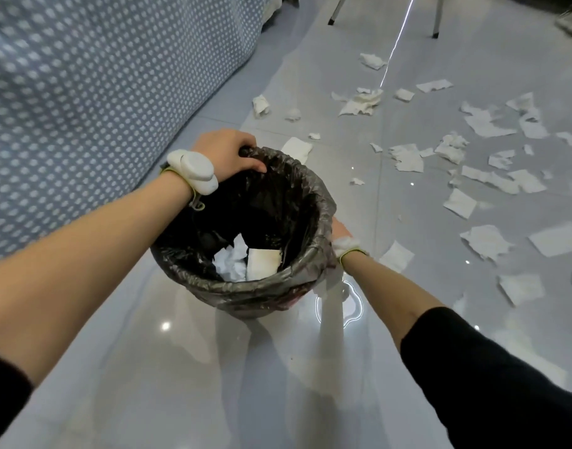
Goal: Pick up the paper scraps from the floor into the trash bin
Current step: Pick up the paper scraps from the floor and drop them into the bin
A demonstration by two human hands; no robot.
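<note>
Glossy grey tiled floor (213,367), white torn paper scraps (407,158) strewn: left hand (227,153) clenches round black-bagged trash bin (305,196) rim, right hand (339,230) mostly hidden, grip indeterminable; bin-repositioning step, next needs setting down near scraps.

Glossy pale grey tiled floor (213,367), mirror-bright, dotted with small reflected light spots. Along its left side, a bed (83,92) draped in blue-grey cloth with a regular white dot pattern, hanging down to the tiles. Beyond the bed's far corner, two slim metal chair legs (336,9) with dark feet, standing on the floor. Between those legs, a thin bright line of light (396,43) running over the tiles. Faint tile seams near the bed's foot.
</note>
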